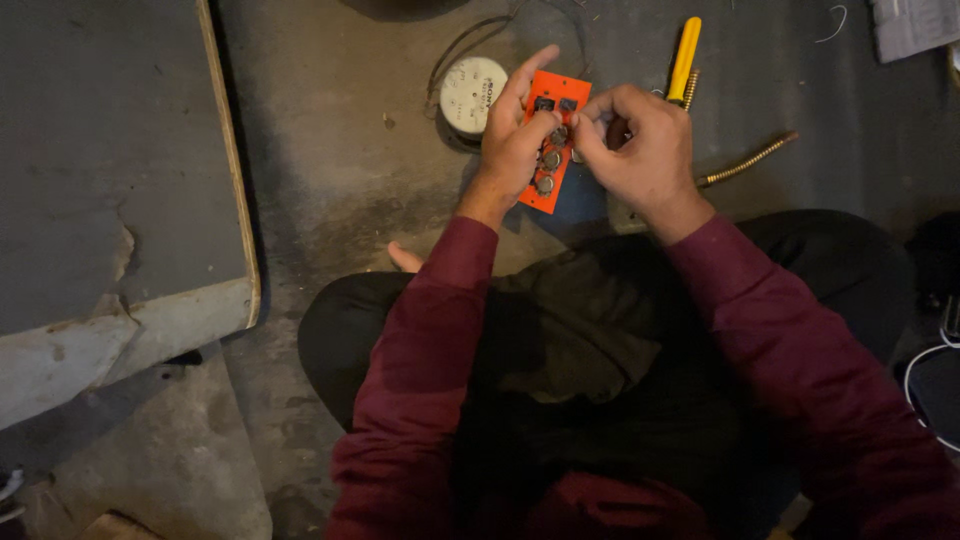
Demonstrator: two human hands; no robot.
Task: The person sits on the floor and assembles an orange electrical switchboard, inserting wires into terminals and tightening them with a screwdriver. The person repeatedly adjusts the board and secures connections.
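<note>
My left hand point(512, 140) holds an orange rectangular panel point(553, 190) with several round metal fittings and dark sockets on its face. My right hand point(640, 150) pinches at the panel's upper right part with curled fingers; what sits between the fingertips is too small to tell. Both hands are raised above my crossed legs, sleeves dark red.
A round white dial device point(470, 92) with a dark cable lies on the concrete floor behind the panel. A yellow-handled tool point(685, 58) and a coiled metal hose point(750, 160) lie to the right. A grey board point(120, 160) with a wooden edge stands at the left.
</note>
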